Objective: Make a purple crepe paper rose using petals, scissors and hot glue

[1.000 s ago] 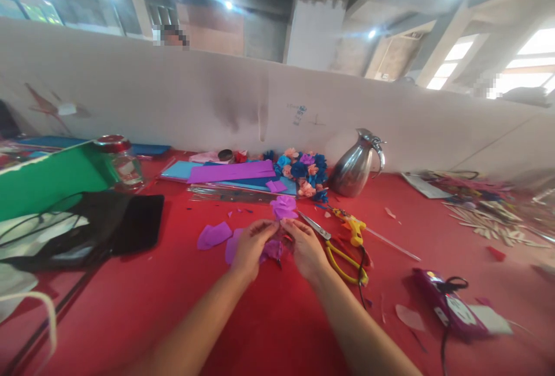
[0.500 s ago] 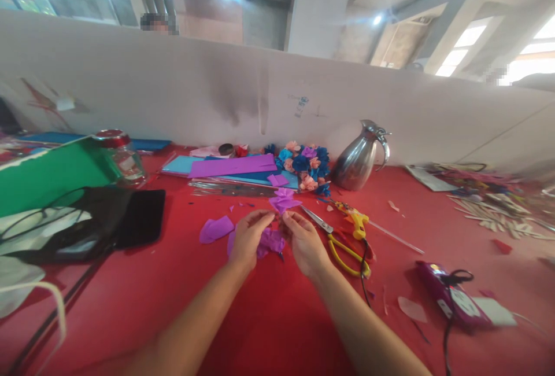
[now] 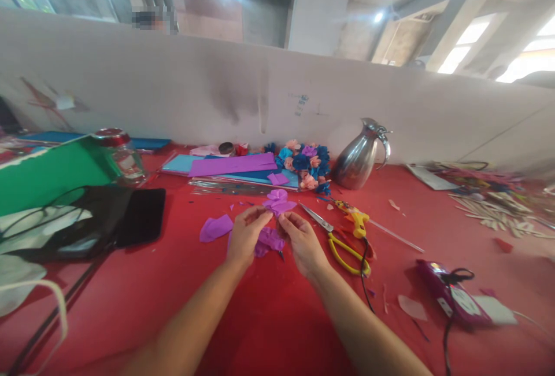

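Observation:
Between my two hands is a purple crepe-paper flower (image 3: 278, 199), its petals spreading above my fingertips. My left hand (image 3: 248, 231) pinches its base from the left, thumb and fingers pressed together. From the right, my right hand (image 3: 300, 241) pinches the same base, and its lower end is hidden by the fingers. Beneath and between the hands lie crumpled purple paper pieces (image 3: 269, 239). A flat purple piece (image 3: 215, 228) rests left of my left hand. Scissors with yellow handles (image 3: 333, 237) lie just right of my right hand, beside a yellow glue gun (image 3: 358, 221).
Finished paper flowers (image 3: 303, 163) and purple paper strips (image 3: 234, 165) lie at the back, near a steel jug (image 3: 358, 156). A purple power strip (image 3: 453, 295) with cords sits right. Leftward are a phone (image 3: 142, 218), a glass jar (image 3: 129, 162) and a green board (image 3: 56, 176).
The purple flower has turned and tilted slightly left, and its petals look rounder and more spread. Both hands stay nearly in place, still pinching its base.

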A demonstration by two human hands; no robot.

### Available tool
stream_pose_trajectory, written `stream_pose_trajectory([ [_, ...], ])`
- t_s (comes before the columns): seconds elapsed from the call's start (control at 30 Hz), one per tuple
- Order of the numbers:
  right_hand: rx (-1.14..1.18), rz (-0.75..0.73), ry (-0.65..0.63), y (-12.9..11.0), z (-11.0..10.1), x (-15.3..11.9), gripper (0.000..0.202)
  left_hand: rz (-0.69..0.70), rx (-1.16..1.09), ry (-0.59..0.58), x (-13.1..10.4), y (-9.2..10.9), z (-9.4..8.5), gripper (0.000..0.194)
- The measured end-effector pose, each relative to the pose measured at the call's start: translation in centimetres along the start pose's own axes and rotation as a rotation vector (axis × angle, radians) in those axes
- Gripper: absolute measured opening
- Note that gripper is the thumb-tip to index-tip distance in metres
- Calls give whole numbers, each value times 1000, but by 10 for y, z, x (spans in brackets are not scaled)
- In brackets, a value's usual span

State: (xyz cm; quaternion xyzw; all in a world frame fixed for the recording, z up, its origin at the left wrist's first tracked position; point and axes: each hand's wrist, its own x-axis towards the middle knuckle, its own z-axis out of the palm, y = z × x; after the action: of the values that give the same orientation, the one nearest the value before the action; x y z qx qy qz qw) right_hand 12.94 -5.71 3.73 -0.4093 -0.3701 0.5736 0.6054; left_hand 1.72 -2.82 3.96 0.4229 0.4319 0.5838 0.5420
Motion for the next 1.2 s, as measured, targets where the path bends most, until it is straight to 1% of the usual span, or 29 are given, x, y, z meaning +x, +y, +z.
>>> stream_pose_trajectory([
  [0.1, -32, -14, 1, 2, 0, 0, 34, 34, 28, -7, 1, -1, -1, 11],
  [0.2, -44, -20, 2, 2, 0, 0, 33, 59, 55, -52, 1, -1, -4, 15],
  [0.27, -12, 0, 4, 0, 0, -1, 33, 76, 52, -81, 2, -2, -5, 16],
  [0.37, 70, 43, 4, -4, 1, -1, 31, 95, 35, -78, 3, -3, -6, 15],
  [0.43, 99, 59, 7, -6, 1, -2, 31, 70, 48, -72, 3, -2, -5, 11],
  [0.53, 102, 75, 3, -7, 2, -2, 31, 14, 52, -104, 1, -1, -2, 7],
  [0.77, 74, 75, -14, -3, 2, -2, 34, -39, 16, -151, 2, -4, -4, 14],
  [1.0, 32, 75, -16, 1, 0, 0, 37, -95, 37, -159, 2, 4, -5, 20],
  [1.2, 74, 73, -8, 0, 0, 0, 34, -57, 1, -147, 2, 1, -6, 19],
])
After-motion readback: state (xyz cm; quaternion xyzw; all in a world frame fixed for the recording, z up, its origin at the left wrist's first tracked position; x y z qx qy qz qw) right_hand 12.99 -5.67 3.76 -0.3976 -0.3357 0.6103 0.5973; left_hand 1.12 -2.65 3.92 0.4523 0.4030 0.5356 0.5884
